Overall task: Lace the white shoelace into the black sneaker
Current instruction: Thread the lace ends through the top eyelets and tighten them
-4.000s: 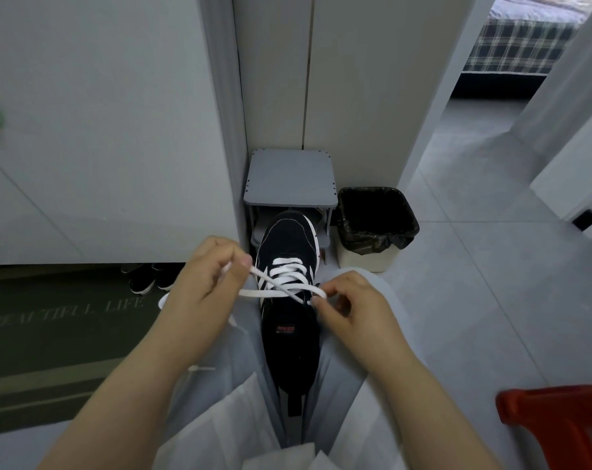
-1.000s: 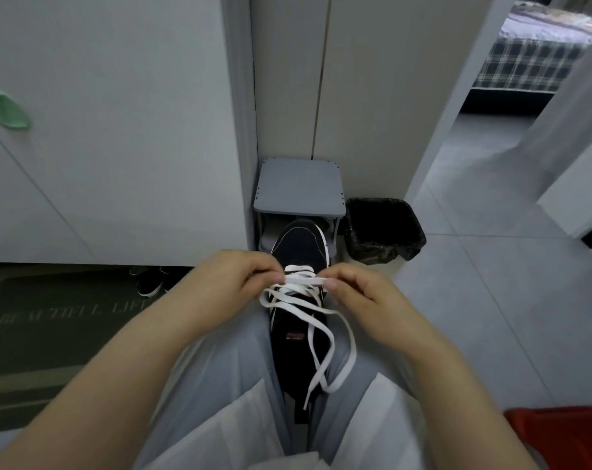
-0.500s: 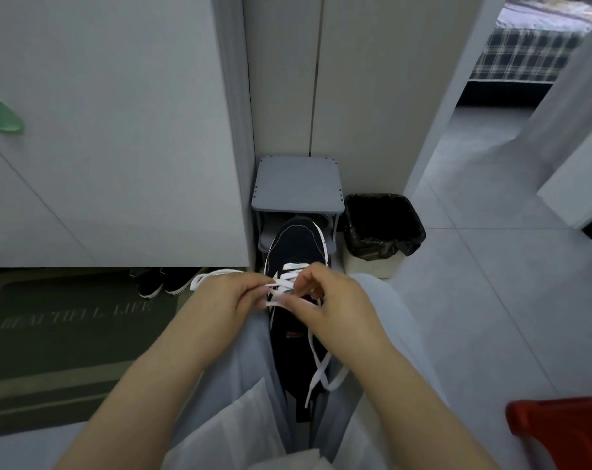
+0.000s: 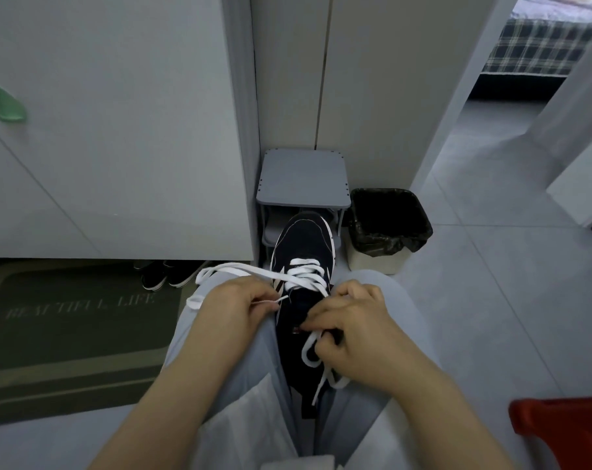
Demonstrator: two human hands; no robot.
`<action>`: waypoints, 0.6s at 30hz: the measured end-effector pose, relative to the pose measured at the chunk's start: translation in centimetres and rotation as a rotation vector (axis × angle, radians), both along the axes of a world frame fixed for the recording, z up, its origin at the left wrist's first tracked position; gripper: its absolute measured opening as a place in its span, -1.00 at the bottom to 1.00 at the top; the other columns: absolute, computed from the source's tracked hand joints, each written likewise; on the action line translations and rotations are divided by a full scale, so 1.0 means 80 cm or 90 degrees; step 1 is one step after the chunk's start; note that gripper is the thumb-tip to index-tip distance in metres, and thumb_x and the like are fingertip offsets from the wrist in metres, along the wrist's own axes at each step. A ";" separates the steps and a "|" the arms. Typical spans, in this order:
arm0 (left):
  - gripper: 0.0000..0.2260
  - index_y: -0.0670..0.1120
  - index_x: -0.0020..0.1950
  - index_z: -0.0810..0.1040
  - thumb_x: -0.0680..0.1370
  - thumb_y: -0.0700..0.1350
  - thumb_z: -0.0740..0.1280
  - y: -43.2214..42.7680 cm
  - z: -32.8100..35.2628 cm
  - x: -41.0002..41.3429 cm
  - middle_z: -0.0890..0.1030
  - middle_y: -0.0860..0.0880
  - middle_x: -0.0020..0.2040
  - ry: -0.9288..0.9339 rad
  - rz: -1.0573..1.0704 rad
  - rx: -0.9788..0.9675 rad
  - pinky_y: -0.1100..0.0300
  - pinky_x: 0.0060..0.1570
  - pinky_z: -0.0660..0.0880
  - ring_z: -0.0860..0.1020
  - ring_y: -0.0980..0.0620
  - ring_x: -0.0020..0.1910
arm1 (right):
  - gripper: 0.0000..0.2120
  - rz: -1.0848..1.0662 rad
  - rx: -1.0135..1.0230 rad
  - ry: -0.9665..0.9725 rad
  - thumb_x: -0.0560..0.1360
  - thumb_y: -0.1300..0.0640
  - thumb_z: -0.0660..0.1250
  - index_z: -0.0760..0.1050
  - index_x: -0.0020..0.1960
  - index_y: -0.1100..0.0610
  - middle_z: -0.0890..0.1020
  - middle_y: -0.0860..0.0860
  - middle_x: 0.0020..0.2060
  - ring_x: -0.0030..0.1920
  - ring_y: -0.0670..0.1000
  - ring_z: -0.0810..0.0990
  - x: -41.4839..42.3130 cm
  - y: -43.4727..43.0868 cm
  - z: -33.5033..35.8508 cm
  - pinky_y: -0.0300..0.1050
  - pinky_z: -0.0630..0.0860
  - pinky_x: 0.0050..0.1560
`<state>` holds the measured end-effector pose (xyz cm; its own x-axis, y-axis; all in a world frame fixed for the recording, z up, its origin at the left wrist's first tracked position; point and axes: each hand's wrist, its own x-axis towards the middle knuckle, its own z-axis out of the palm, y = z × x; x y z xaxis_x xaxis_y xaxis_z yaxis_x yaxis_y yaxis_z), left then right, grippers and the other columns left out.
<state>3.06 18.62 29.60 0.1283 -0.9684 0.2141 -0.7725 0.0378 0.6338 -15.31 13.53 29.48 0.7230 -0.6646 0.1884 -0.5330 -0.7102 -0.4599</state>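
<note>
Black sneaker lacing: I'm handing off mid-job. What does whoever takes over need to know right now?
Black sneaker: wedged between the thighs in light grey trousers, toe pointing away.
Left hand: pinches one tip of the white shoelace beside the sneaker's left edge; slack loops out over the left knee.
Right hand: fingers curled round the other end by the tongue; its tail hangs toward the heel.
Done: the rows nearest the toe are crossed.
Left: the part near the tongue shows no lace; thread both ends up through it.
</note>
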 end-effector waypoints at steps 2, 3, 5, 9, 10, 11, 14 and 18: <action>-0.93 -0.12 -0.30 0.66 0.30 -0.19 0.37 0.000 0.000 0.001 0.60 0.01 -0.37 -0.029 -0.009 -0.001 0.71 -0.14 0.19 0.43 0.21 -0.19 | -0.59 -0.018 0.036 -0.030 0.35 -0.08 0.07 0.65 -0.04 -0.08 0.63 -0.28 -0.09 0.03 -0.20 0.32 0.000 0.004 0.000 -0.38 0.03 0.17; -0.93 -0.11 -0.31 0.66 0.28 -0.21 0.38 0.000 0.000 0.001 0.58 0.01 -0.39 -0.043 -0.013 -0.002 0.73 -0.14 0.16 0.43 0.17 -0.19 | -0.61 -0.042 0.035 -0.051 0.37 -0.11 0.09 0.65 -0.06 -0.07 0.62 -0.27 -0.10 0.02 -0.21 0.32 0.003 0.005 0.000 -0.38 0.04 0.17; -0.93 -0.10 -0.32 0.66 0.28 -0.22 0.38 0.002 -0.001 0.002 0.56 0.02 -0.41 -0.063 -0.019 -0.008 0.73 -0.16 0.14 0.42 0.12 -0.20 | -0.68 -0.102 -0.009 -0.078 0.41 -0.12 0.13 0.64 -0.12 -0.07 0.58 -0.22 -0.15 -0.03 -0.21 0.30 0.009 0.004 -0.005 -0.32 0.14 0.13; -0.92 -0.07 -0.32 0.64 0.33 -0.15 0.35 0.008 -0.003 -0.001 0.51 0.06 -0.42 -0.089 0.003 -0.006 0.57 -0.23 0.22 0.41 0.09 -0.20 | -0.82 -0.162 -0.073 -0.091 0.41 -0.06 0.29 0.64 -0.13 -0.06 0.49 -0.12 -0.19 -0.07 -0.13 0.31 0.022 0.000 -0.018 -0.31 0.20 -0.01; -0.92 -0.07 -0.33 0.63 0.33 -0.15 0.35 0.009 -0.003 -0.002 0.51 0.06 -0.42 -0.101 0.005 -0.012 0.55 -0.23 0.23 0.41 0.09 -0.20 | -0.84 -0.167 -0.077 -0.096 0.38 -0.03 0.32 0.65 -0.12 -0.05 0.49 -0.11 -0.20 -0.07 -0.10 0.34 0.025 0.000 -0.020 -0.29 0.21 -0.02; -0.92 -0.07 -0.34 0.62 0.33 -0.16 0.35 0.009 -0.003 -0.004 0.50 0.06 -0.42 -0.111 0.003 -0.016 0.53 -0.24 0.23 0.40 0.09 -0.21 | -0.84 -0.169 -0.081 -0.098 0.37 -0.02 0.34 0.65 -0.12 -0.05 0.49 -0.11 -0.21 -0.09 -0.08 0.36 0.028 0.000 -0.022 -0.26 0.21 -0.03; -0.94 -0.06 -0.37 0.60 0.29 -0.18 0.35 0.008 0.000 -0.006 0.50 0.05 -0.43 -0.132 0.003 -0.032 0.44 -0.29 0.23 0.41 0.11 -0.31 | -0.83 -0.176 -0.078 -0.101 0.33 0.01 0.37 0.65 -0.11 -0.02 0.49 -0.08 -0.23 -0.13 -0.03 0.39 0.035 0.000 -0.025 -0.16 0.25 -0.06; -0.94 -0.05 -0.42 0.57 0.22 -0.21 0.36 0.004 0.010 -0.004 0.48 0.06 -0.46 -0.166 -0.021 -0.020 0.44 -0.46 0.18 0.39 0.16 -0.47 | -0.82 -0.185 -0.070 -0.119 0.30 0.03 0.38 0.66 -0.12 0.00 0.49 -0.07 -0.26 -0.14 -0.04 0.34 0.041 -0.001 -0.030 -0.20 0.23 -0.09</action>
